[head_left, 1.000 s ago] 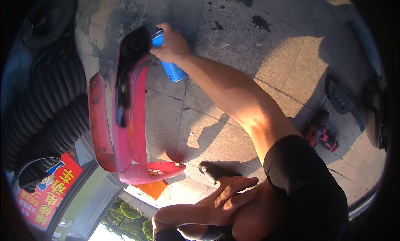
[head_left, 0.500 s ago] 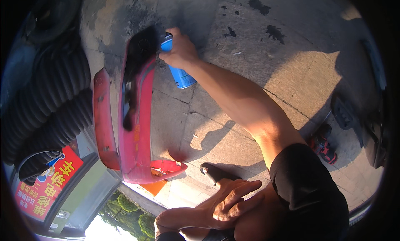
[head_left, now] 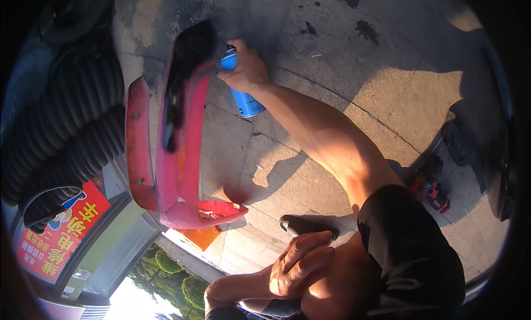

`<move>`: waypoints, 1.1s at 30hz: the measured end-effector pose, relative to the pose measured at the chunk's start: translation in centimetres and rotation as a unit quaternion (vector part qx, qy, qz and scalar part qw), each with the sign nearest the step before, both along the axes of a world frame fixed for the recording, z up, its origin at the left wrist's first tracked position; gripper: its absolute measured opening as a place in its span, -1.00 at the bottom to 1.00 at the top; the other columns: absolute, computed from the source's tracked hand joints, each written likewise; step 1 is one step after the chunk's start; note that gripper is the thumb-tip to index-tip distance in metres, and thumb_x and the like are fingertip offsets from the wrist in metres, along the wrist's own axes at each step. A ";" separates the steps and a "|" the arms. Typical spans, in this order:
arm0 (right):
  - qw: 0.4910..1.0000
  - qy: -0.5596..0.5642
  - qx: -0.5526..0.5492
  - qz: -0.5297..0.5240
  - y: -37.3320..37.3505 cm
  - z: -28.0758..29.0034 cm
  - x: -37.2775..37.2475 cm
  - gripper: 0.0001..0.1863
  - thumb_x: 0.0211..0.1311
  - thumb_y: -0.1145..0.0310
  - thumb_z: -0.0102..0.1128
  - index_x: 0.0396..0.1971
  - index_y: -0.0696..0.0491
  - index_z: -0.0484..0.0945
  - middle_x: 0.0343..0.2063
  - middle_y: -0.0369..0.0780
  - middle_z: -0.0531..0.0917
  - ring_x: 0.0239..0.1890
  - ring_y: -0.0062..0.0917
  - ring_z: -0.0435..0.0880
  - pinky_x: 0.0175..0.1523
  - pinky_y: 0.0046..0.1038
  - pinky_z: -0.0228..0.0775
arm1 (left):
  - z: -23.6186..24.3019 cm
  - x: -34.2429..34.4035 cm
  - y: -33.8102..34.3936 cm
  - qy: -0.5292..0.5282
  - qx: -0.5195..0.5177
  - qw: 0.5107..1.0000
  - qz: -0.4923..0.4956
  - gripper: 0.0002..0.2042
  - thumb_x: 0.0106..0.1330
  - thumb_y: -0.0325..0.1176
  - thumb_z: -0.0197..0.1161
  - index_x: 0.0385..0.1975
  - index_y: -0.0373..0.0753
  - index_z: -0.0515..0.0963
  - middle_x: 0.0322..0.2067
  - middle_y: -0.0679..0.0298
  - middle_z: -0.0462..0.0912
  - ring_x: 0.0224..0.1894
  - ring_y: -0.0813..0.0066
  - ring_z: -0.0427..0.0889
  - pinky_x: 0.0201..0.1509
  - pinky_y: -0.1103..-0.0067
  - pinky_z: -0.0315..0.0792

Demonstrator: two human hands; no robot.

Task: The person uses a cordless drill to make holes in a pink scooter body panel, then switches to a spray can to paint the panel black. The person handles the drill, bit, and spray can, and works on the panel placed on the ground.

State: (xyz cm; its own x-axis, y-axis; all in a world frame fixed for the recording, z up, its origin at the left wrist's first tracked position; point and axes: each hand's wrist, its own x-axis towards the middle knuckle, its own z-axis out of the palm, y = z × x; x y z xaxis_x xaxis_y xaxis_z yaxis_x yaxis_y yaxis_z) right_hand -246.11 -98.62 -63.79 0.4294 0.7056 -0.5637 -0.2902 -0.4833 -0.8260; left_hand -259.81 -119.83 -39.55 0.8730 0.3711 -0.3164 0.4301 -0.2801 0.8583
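My right hand (head_left: 249,67) is closed round a blue spray can (head_left: 250,105), its fingers near the black nozzle. The can tilts, just right of the upper end of a long pinkish-red plastic panel (head_left: 189,165). Glossy black paint (head_left: 191,54) covers that end and runs in a streak down the panel's left side. At the bottom centre, my left hand (head_left: 301,264) is bent inward at my knee with its fingers curled together; its palm is hidden, and nothing shows in it.
A narrower red panel (head_left: 139,154) stands left of the long one. Behind it are thick black ribbed hoses (head_left: 83,98) and a red sign (head_left: 66,231). An orange object (head_left: 200,238) sits under the panel's lower end. My dark shoe (head_left: 307,225) rests on the paving (head_left: 326,132), black-stained in places.
My left hand's fingers have gone from stretched out to curled. The view has shifted slightly, and my right hand stays at the panel's upper end with the spray can.
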 end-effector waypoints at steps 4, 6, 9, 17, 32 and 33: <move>1.000 0.013 0.000 -0.013 -0.2 0.3 -0.3 -0.14 -0.03 0.21 0.45 0.31 -0.06 0.22 0.08 0.03 0.51 0.12 -0.10 0.57 0.17 -0.21 0.48 | 1.7 -2.2 -0.6 0.037 0.011 0.999 0.000 -0.50 0.10 -0.66 0.37 0.08 -0.38 0.40 0.05 -0.21 0.49 -0.06 -0.01 0.67 -0.09 0.33 0.60; 1.000 0.028 -0.002 -0.014 0.0 0.3 -0.4 -0.13 -0.03 0.19 0.46 0.32 -0.16 0.20 0.12 0.04 0.43 0.11 -0.02 0.56 0.15 -0.18 0.50 | 2.8 -3.3 -0.8 0.062 0.026 0.998 -0.006 -0.51 0.12 -0.65 0.36 0.07 -0.39 0.37 0.03 -0.17 0.51 -0.06 0.03 0.66 -0.13 0.32 0.59; 0.998 0.053 -0.013 -0.013 0.3 0.2 -1.2 -0.11 -0.04 0.19 0.46 0.33 -0.19 0.18 0.15 0.04 0.39 0.12 0.01 0.56 0.15 -0.17 0.50 | 4.1 -4.8 -0.8 0.036 0.044 0.998 -0.033 -0.52 0.16 -0.60 0.34 0.08 -0.44 0.36 -0.03 -0.24 0.53 -0.11 -0.04 0.65 -0.14 0.32 0.60; 0.996 0.065 0.019 -0.052 -0.5 -0.2 -5.2 -0.15 -0.06 0.26 0.44 0.29 -0.01 0.24 0.05 0.03 0.55 0.07 -0.10 0.61 0.13 -0.22 0.49 | 3.4 -5.5 -2.6 -0.024 0.012 0.996 0.091 -0.58 0.13 -0.60 0.34 0.01 -0.45 0.40 -0.06 -0.28 0.54 -0.13 -0.07 0.66 -0.17 0.30 0.61; 0.990 0.107 0.089 -0.031 -3.1 1.0 -6.8 -0.14 -0.08 0.29 0.43 0.28 0.04 0.23 0.02 0.07 0.49 0.03 -0.12 0.60 0.07 -0.20 0.51 | 1.7 -3.9 -4.2 -0.091 0.014 0.969 0.228 -0.67 0.08 -0.61 0.32 -0.13 -0.48 0.48 -0.12 -0.35 0.56 -0.18 -0.13 0.67 -0.22 0.25 0.62; 0.990 0.106 0.093 -0.030 -3.3 1.2 -6.8 -0.14 -0.09 0.29 0.43 0.28 0.05 0.23 0.01 0.07 0.49 0.02 -0.11 0.60 0.06 -0.20 0.52 | 1.7 -3.8 -4.3 -0.092 0.018 0.969 0.230 -0.68 0.08 -0.61 0.32 -0.14 -0.48 0.48 -0.13 -0.35 0.56 -0.18 -0.13 0.67 -0.22 0.25 0.62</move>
